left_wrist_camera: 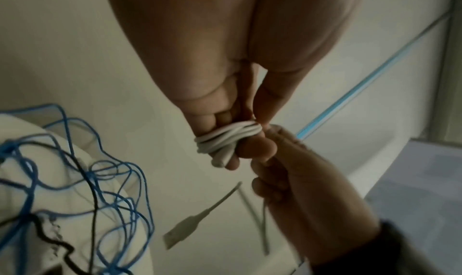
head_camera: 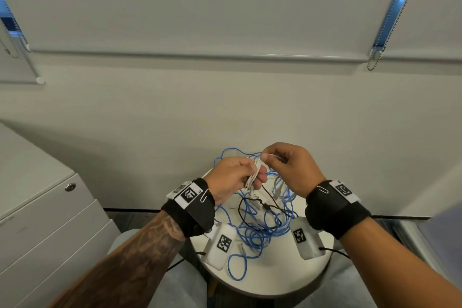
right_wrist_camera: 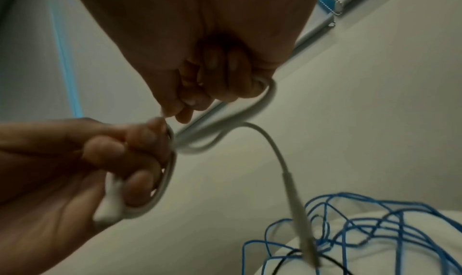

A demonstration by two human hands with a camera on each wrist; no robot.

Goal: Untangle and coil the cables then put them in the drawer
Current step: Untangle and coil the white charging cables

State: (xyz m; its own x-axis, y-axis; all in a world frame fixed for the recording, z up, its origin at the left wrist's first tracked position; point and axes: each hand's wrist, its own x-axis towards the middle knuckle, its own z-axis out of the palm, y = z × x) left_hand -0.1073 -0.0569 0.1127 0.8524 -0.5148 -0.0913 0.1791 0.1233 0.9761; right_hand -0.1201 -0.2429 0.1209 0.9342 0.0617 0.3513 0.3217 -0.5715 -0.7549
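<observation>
A white cable (head_camera: pixel 253 177) is wound in a small coil that my left hand (head_camera: pixel 250 172) grips above the table; in the left wrist view the coil (left_wrist_camera: pixel 225 139) wraps my fingertips. My right hand (head_camera: pixel 270 157) pinches the cable's free length (right_wrist_camera: pixel 262 105) right beside the coil. The free end with its plug (right_wrist_camera: pixel 297 200) hangs down, blurred. A tangled blue cable (head_camera: pixel 260 230) and a thin black cable (head_camera: pixel 272 207) lie heaped on the round white table (head_camera: pixel 275 282) below both hands.
A grey drawer unit (head_camera: pixel 50 220) with a lock (head_camera: pixel 70 186) stands to the left, its drawers closed. A plain wall runs behind the table, with a window blind (head_camera: pixel 200 7) above. My knees sit under the table's near edge.
</observation>
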